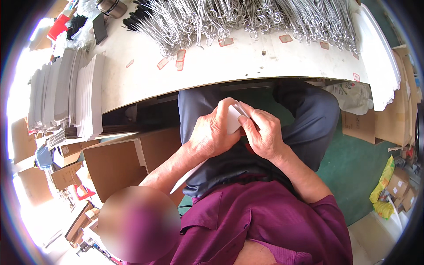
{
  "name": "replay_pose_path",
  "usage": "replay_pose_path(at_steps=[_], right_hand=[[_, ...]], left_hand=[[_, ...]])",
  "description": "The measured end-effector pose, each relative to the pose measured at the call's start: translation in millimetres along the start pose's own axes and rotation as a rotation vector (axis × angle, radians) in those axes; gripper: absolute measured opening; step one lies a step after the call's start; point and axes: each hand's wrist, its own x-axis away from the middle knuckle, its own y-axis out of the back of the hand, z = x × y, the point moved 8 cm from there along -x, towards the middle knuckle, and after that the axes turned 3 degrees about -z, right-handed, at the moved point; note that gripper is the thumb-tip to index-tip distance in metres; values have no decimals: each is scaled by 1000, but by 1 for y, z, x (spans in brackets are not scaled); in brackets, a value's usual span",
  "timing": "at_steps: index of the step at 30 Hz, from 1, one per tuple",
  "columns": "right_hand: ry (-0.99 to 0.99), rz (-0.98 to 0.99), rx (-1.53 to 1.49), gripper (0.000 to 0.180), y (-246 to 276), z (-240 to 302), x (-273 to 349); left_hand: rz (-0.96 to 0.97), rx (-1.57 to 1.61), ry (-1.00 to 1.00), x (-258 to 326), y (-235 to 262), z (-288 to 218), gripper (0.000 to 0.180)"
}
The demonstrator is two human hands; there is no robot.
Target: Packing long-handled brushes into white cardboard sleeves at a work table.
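Over my lap, just in front of the table edge, my left hand [211, 132] and my right hand [265, 132] hold a long, narrow piece of white folded card [233, 118]. The left fingers wrap around its side. My right thumb presses on its upper end, with the right fingers behind it. From my hands the card slants down to the lower left, passing under my left forearm, and its far tip shows beside that arm. Part of the card is hidden by my hands.
On the white table [212, 66] lies a wide heap of metal wire rods [247, 20] with looped ends. Stacks of white card stand at the left [88, 95] and right [375, 57]. An open cardboard box [115, 165] sits left of my legs; a metal flask [111, 8] stands far left.
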Motion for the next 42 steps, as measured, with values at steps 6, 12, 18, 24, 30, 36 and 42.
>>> replay_pose_path(at_steps=[6, 12, 18, 24, 30, 36, 42], right_hand=[[-271, 14, -212, 20, -6, -18, 3], [-450, 6, -293, 13, -16, -31, 2], [-586, -45, -495, 17, -24, -45, 7], [-770, -31, -597, 22, -20, -57, 11], [-784, -34, -594, 21, -19, -56, 11], [-741, -79, -558, 21, -21, -52, 11], [-334, -177, -225, 20, -12, -34, 7]], left_hand=[[37, -55, 40, 0, -4, 3, 79], [30, -111, 52, 3, -5, 7, 77], [24, -143, 58, 1, -3, 1, 55], [-46, -200, 1, 3, 1, 5, 39], [-113, -209, -97, 5, 2, 4, 41], [-145, -176, -125, 9, 7, 3, 46], [-134, -184, -135, 9, 3, 4, 51]])
